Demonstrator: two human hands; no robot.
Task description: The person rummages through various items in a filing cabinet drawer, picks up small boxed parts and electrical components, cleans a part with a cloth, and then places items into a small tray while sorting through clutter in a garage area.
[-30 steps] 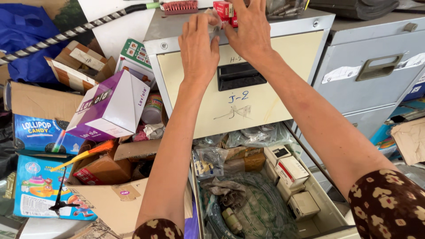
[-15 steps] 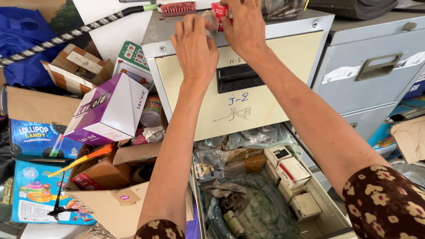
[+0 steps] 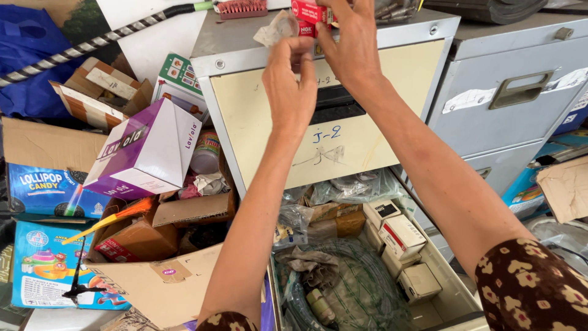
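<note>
My right hand (image 3: 350,46) is raised over the top edge of a cream filing cabinet (image 3: 269,116) and grips a small red box (image 3: 305,28). Another red box (image 3: 309,9) sits just above it on the cabinet top. My left hand (image 3: 291,86) is close beside the right, its fingertips pinched on a crumpled clear wrapper (image 3: 275,26) next to the red box. Both forearms reach up from flowered brown sleeves (image 3: 533,282).
The cabinet's lower drawer (image 3: 456,300) stands open under my arms, holding small white boxes (image 3: 401,236), plastic bags and a coil of green wire (image 3: 361,288). A grey cabinet (image 3: 514,92) stands to the right. Cardboard cartons, a purple-and-white box (image 3: 147,150) and blue candy boxes (image 3: 43,184) pile up on the left.
Both hands have lifted slightly at the cabinet's top edge. The left hand has shifted right, and the clear wrapper now sticks out to the left of the red box.
</note>
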